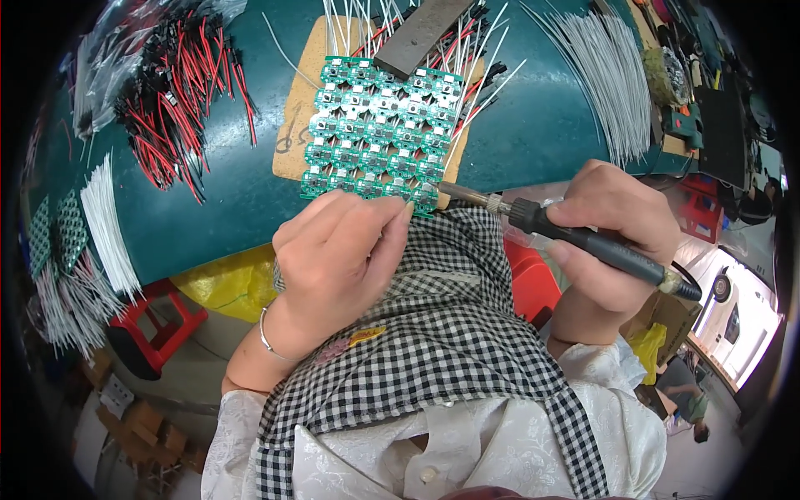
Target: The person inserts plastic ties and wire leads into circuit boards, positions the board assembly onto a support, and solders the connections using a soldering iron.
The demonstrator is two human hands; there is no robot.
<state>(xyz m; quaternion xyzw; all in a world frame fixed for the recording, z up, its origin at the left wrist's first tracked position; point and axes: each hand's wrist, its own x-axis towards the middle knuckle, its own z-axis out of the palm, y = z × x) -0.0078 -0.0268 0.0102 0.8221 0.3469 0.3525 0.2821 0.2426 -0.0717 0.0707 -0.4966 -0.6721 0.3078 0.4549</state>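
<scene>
A panel of small green circuit boards (379,125) lies on a tan board (293,133) with handwriting on it. My right hand (621,217) grips a soldering iron (583,239) by its black handle. The iron's metal tip reaches the panel's near right corner. My left hand (329,250) is closed at the panel's near edge, thumb and forefinger pinched close to the iron's tip. What the pinch holds is too small to make out. A dark flat bar (421,37) rests across the panel's far edge, over white and red-black wires sticking out beyond it.
Red and black wires with connectors (179,100) are heaped on the green table (242,212) at left. White wires lie in bundles at right (604,83) and left (108,229). More green panels (58,233) sit at far left. A red stool (158,329) stands below the table.
</scene>
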